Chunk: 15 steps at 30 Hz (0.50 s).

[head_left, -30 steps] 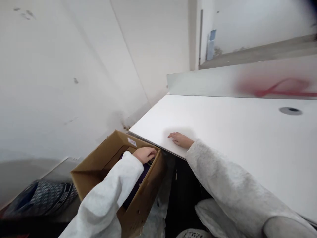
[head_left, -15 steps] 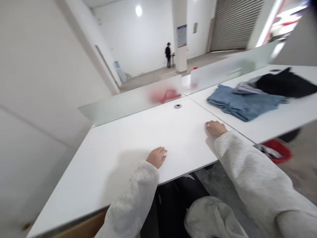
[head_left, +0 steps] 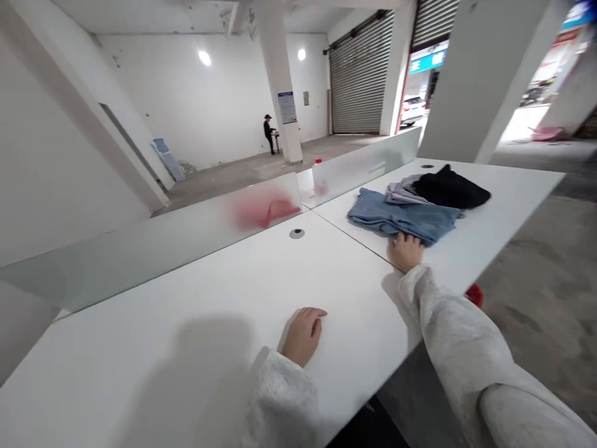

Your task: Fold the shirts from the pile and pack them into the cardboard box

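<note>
Right hand (head_left: 407,251): we moved it to the blue garment (head_left: 396,216); whether fingers pinch, we cannot tell.
Left hand (head_left: 303,337): fingers together, thumb apart.
Blue garment: on the bench (head_left: 485,227), beside black cloth (head_left: 451,188).

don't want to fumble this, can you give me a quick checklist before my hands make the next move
1. Right hand at the blue garment: ok, fingers meet its near edge.
2. Firm hold on that edge: cannot tell, the fingertips' grip is not clear.
3. Left hand free: ok, it holds nothing, over the white desk.
4. Both hands at the blue garment: not ok, the left is well apart from it.
5. Blue garment separate from the rest: not ok, the pale cloth lies up against it, with the black cloth beyond.
</note>
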Available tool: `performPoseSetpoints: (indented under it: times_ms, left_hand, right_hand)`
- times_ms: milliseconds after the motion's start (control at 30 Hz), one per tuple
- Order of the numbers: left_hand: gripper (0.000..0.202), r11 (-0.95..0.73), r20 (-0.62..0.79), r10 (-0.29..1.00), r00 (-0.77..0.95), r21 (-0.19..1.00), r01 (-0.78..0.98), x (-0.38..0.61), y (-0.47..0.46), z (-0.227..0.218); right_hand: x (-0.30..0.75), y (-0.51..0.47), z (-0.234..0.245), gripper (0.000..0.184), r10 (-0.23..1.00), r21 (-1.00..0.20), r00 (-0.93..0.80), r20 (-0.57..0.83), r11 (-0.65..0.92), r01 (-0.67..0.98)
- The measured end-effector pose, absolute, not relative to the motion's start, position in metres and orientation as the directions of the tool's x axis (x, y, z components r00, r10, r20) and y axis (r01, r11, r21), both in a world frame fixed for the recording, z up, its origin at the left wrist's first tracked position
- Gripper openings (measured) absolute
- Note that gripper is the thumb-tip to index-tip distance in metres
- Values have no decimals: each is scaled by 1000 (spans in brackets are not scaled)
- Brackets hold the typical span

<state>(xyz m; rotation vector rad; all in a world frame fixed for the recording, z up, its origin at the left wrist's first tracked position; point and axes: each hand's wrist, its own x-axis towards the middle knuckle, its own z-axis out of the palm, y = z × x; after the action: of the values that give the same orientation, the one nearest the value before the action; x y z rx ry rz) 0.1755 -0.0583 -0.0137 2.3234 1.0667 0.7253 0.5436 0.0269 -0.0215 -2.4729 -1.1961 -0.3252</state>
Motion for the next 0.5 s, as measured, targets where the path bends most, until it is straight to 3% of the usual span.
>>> performPoseSetpoints:
  times_ms: [67, 233, 367, 500]
  left_hand:
    - [28, -564, 260, 796, 546, 646, 515, 174, -59, -12]
    - [28, -494, 217, 832, 511, 709, 503, 178, -52, -11]
    - [29, -439, 181, 860, 478, 739, 511, 178, -46, -10]
    - [28, -398, 193, 886, 422, 783, 478, 179, -40, -10]
  right_hand:
    - [552, 43, -19, 47, 644, -297, 671, 366, -602, 741]
    - [588, 74, -27, 48, 636, -517, 763, 117, -617, 593]
    - [609, 90, -29, 42, 458, -710, 842, 284, -490, 506]
    - [572, 92, 6, 22, 342, -784, 781, 522, -169, 598]
